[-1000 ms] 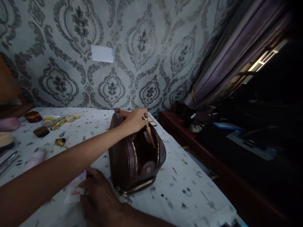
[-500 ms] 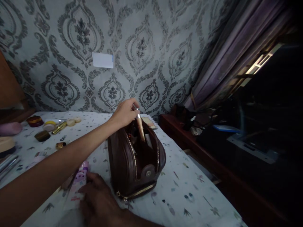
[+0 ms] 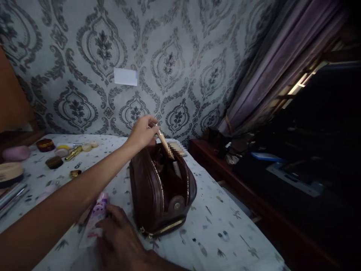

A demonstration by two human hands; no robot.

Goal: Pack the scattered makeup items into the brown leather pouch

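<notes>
My left hand (image 3: 144, 131) is closed on a makeup brush (image 3: 163, 142) with a silver collar and a pale wooden handle. The handle slants down over the far end of a dark brown leather makeup bag (image 3: 145, 188), whose zipped top gapes open. Inside the bag, a small pale item (image 3: 176, 169) and a dark bottle-like item (image 3: 160, 158) show; deeper contents are in shadow. My right hand (image 3: 121, 233), low in the view, has its fingers curled against a pink-and-purple tube (image 3: 98, 210) with a cartoon print, left of the bag. My left forearm passes above that tube.
A dark red jar (image 3: 45, 145), a pink rounded item (image 3: 17, 153), a gold tube (image 3: 73, 153) and several other cosmetics lie on the left of the patterned cloth (image 3: 214, 210). A blurred flat item (image 3: 180, 149) sits behind the bag. Beyond the right edge stands a dark red wooden ledge (image 3: 208, 158).
My left hand has moved slightly left and up, drawing the brush higher, with its handle tip nearer the bag's opening. My right hand remains by the tube. The camera view has shifted slightly.
</notes>
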